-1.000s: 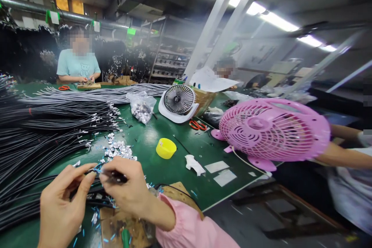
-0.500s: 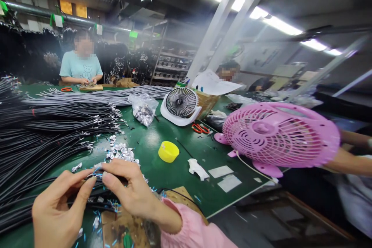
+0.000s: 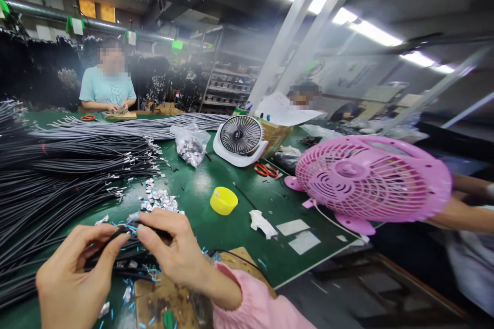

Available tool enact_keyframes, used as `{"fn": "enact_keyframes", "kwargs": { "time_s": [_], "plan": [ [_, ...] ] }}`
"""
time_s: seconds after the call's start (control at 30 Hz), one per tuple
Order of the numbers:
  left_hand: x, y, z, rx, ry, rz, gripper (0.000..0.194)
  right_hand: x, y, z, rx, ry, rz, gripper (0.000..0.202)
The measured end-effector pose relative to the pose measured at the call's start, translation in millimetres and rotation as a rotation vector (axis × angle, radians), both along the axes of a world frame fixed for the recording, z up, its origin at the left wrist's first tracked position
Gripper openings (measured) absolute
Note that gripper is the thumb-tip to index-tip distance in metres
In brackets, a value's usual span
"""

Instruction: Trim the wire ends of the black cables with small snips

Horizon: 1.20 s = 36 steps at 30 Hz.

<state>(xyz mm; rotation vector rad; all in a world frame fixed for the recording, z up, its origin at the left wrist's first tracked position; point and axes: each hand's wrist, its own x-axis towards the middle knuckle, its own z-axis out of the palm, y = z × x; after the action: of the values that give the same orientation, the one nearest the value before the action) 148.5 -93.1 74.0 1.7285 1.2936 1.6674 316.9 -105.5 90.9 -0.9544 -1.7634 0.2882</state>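
My left hand [image 3: 75, 272] is closed in a pinch on a black cable [image 3: 119, 231] near its stripped end. Thin blue wires [image 3: 132, 226] stick out of that end towards my right hand [image 3: 175, 249], whose thumb and forefinger close around their tips. Something dark shows under my right fingers, too hidden to name. Below both hands lies a worn wooden board [image 3: 164, 298] with blue wire scraps and a green knob-like piece [image 3: 169, 320] on it. A heap of silvery foil scraps [image 3: 159, 198] spreads just beyond my fingers.
Bundles of black cables [image 3: 77, 164] fill the left side, with grey cables [image 3: 154, 126] behind. A yellow ring-shaped piece [image 3: 224, 201], a bag of parts [image 3: 191, 146], orange scissors [image 3: 266, 170], a white fan [image 3: 241, 139] and a pink fan [image 3: 370, 182] stand ahead. A co-worker [image 3: 108, 87] sits opposite.
My left hand has shifted slightly left and down, and the black cable end now shows between its fingers. The blue wires are more spread between the hands. My right hand has barely moved.
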Motion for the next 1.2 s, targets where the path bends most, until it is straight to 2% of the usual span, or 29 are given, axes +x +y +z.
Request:
{"fn": "enact_keyframes", "kwargs": {
  "time_s": [0.1,0.23,0.37,0.43,0.57,0.63,0.73,0.8,0.9,0.97,1.0,1.1,1.2],
  "plan": [
    [-4,3,-0.8,0.037,0.096,-0.019,0.034,-1,-3,4.8,-0.01,0.014,-0.001,0.039],
    [-6,8,13.2,0.049,0.174,-0.19,0.037,0,-5,9.5,-0.003,-0.08,-0.03,0.042],
    [-4,11,35.5,-0.049,0.182,-0.365,0.063,7,-3,-3.0,-0.084,0.014,0.047,0.041],
    [-5,11,39.2,-0.079,0.176,-0.395,0.066,11,-1,-11.8,-0.132,0.081,0.044,0.035],
    [-6,8,30.9,0.008,0.232,-0.34,0.045,12,-1,-16.9,-0.192,0.133,0.002,0.034],
    [-6,7,27.1,0.092,0.254,-0.309,0.034,10,0,-12.1,-0.216,0.118,0.035,0.033],
    [-4,9,28.2,0.188,0.275,-0.297,0.03,6,3,-2.6,-0.237,0.125,0.122,0.026],
    [-3,11,30.4,0.234,0.293,-0.313,0.03,5,5,1.2,-0.372,0.239,0.195,0.025],
    [-2,13,29.1,0.24,0.287,-0.345,0.029,0,7,0.0,-0.742,0.533,0.316,0.029],
    [-1,12,25.1,0.21,0.257,-0.363,0.029,-3,6,-4.6,-0.818,0.612,0.33,0.029],
    [-1,11,23.1,0.202,0.239,-0.367,0.03,-4,5,-7.6,-0.795,0.604,0.312,0.03],
    [-1,9,21.3,0.224,0.223,-0.376,0.026,-4,2,-16.4,-0.585,0.466,0.223,0.032],
    [-2,9,28.0,0.221,0.288,-0.426,0.02,0,2,-21.8,-0.288,0.313,0.144,0.026]
  ]
}}
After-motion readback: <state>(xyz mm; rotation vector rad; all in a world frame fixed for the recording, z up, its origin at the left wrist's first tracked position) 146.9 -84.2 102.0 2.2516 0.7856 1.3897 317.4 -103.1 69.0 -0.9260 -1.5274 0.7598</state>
